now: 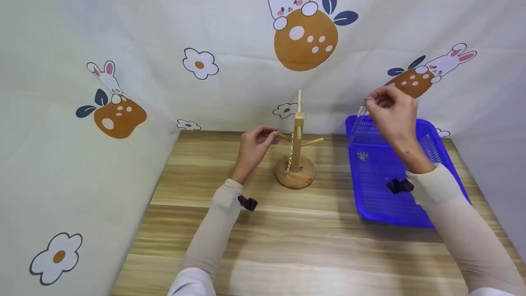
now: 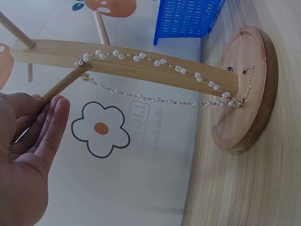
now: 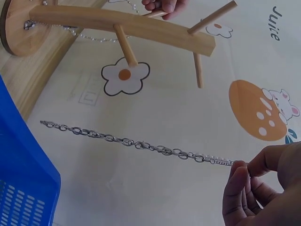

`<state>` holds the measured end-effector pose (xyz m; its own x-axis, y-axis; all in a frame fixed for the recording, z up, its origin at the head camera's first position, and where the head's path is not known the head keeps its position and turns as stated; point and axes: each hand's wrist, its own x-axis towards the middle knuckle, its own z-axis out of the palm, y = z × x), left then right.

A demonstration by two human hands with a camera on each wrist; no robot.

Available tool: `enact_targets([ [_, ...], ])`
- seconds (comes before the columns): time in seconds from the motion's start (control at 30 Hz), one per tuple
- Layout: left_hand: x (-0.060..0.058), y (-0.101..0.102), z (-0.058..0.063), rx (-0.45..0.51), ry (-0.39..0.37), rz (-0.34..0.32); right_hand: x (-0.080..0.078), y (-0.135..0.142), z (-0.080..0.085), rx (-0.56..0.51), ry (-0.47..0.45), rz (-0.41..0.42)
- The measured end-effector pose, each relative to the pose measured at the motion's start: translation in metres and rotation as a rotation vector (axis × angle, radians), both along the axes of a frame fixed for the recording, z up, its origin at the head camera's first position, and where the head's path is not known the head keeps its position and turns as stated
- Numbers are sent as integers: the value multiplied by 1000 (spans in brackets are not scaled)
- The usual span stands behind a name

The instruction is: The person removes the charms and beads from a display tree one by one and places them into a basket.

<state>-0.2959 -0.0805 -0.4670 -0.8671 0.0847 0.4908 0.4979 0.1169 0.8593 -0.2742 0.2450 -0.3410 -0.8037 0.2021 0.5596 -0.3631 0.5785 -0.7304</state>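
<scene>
Tabletop: occupied by a blue basket and wooden jewelry stand, side by side.
Left hand: peg pinched by fingers.
Right hand: silver chain pinched by fingers near basket.
Pearl necklace: looped over that peg.

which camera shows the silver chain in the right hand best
The right wrist view: the links of the silver chain look distinct there, up to the fingers pinching it. The head view shows only a thin, faint strand below the right hand; the left wrist view doesn't show it.
</scene>
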Motion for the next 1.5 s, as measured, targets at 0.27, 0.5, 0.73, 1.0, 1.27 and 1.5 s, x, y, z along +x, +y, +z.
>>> enact_targets([
  [0.27,0,1,0,-2,-7,7,-1,14,4,0,9,-24],
  [0.5,1,1,0,0,-1,6,-4,26,3,-2,17,-47],
  [0.73,1,0,0,4,6,-1,-7,38,4,-21,10,-78],
  [1.0,2,-1,0,6,-7,-4,-6,51,4,-25,-11,-108],
  [1.27,1,-1,0,13,-9,-4,-7,63,1,16,-50,-157],
  [1.5,1,-1,-1,14,-8,-6,-11,74,-3,1,-69,-189],
])
